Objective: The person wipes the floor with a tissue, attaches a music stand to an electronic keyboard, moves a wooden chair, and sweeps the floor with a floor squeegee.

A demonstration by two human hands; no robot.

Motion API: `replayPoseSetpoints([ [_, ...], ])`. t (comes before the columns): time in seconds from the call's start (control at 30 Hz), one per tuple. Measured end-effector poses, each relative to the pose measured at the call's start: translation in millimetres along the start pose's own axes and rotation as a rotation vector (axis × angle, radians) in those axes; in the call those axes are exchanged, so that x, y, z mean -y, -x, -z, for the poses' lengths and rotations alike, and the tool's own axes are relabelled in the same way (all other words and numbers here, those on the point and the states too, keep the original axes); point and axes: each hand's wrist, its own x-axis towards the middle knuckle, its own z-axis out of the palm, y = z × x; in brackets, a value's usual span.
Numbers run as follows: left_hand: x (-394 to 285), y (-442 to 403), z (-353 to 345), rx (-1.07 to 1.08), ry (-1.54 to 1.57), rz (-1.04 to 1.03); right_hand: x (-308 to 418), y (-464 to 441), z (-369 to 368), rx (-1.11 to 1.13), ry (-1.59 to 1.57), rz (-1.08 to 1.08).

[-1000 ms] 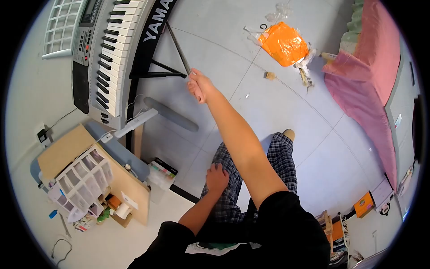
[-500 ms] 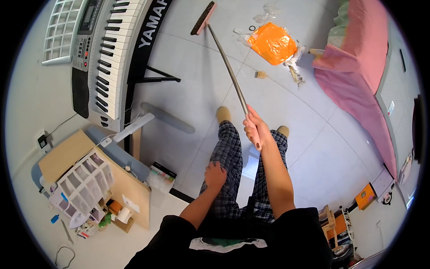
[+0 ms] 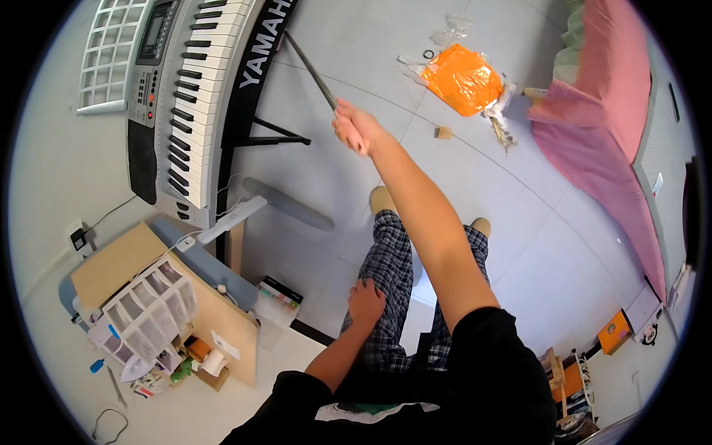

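My right hand (image 3: 354, 127) is closed around the pink grip end of a broom (image 3: 310, 68). Its metal handle slants up and left, and the far end with the bristled head is hidden under the keyboard (image 3: 204, 89). My left hand (image 3: 367, 302) lies on my thigh in plaid trousers (image 3: 391, 248), its fingers resting over the cloth and holding nothing. On the floor to the right of the broom are an orange plastic bag (image 3: 463, 80), a small tan block (image 3: 443, 133) and a clear crumpled wrapper (image 3: 454, 30).
A black stand leg (image 3: 278, 139) juts out below the keyboard. At left, a small wooden desk (image 3: 241, 348) carries a white organizer (image 3: 152, 300). A power strip (image 3: 233, 219) hangs near a grey bar (image 3: 289, 204). Pink cloth (image 3: 593, 156) drapes down at right.
My right hand has swung forward and left with the broom, and the broom head has gone from open floor to out of sight under the keyboard. My left hand stays on my leg.
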Motion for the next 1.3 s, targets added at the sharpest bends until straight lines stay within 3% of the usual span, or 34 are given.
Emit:
replayPoseSetpoints([
  [0.13,1.4,-1.8,1.4,-0.003,0.004,0.02,49.6,-63.7,1.0,0.124,-0.119,-0.201],
  [0.3,1.5,-4.0,-1.2,0.001,0.025,0.025,80.4,-52.7,9.4,0.021,-0.204,-0.104],
  [0.37,-0.4,-4.0,-0.4,-0.001,0.018,0.013,83.1,-31.4,22.2,-0.033,0.034,0.108],
  [0.47,-6.1,-4.4,-0.4,0.024,0.007,0.016,95.5,5.6,61.3,0.071,-0.158,0.08],
  [0.53,-7.4,-4.6,2.1,0.031,0.012,0.003,93.8,37.9,87.9,0.024,-0.24,0.045],
  [0.6,-11.7,-4.4,3.5,0.033,0.001,-0.007,84.9,87.6,103.0,0.016,-0.108,0.139],
  [0.73,-14.3,-4.1,-0.7,0.069,-0.033,-0.01,52.6,191.6,93.8,-0.181,-0.205,0.185],
  [0.93,-15.3,-7.0,6.1,0.061,-0.024,-0.028,29.2,268.8,45.9,-0.23,-0.235,0.149],
  [1.1,-9.2,-14.7,11.8,0.045,-0.013,-0.017,22.0,238.8,8.7,-0.153,-0.235,0.119],
  [1.3,3.0,-26.3,19.2,0.035,0.02,-0.004,35.8,101.6,-33.8,-0.026,-0.187,0.075],
])
